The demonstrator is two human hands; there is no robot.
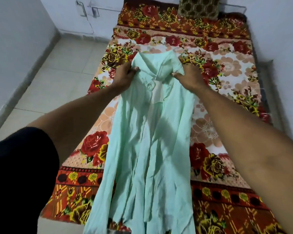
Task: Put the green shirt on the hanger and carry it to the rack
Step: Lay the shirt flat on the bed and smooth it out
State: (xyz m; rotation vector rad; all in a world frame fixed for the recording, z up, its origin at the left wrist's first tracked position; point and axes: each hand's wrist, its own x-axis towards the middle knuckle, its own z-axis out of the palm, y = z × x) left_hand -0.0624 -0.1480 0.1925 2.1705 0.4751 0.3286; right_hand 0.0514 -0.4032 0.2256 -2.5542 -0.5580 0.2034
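The pale green shirt [147, 141] hangs in front of me over the bed, collar end up and hem down near the bottom of the view. My left hand [123, 76] grips the shirt's left shoulder, fingers curled round the cloth. Gripping the right shoulder beside the collar is my right hand [189, 76]. No hanger and no rack show in the view.
A bed with a red and orange floral blanket [215, 132] fills the middle and right. A brown patterned pillow [199, 7] lies at its far end. Tiled floor [57, 73] runs along the left, with white walls on both sides.
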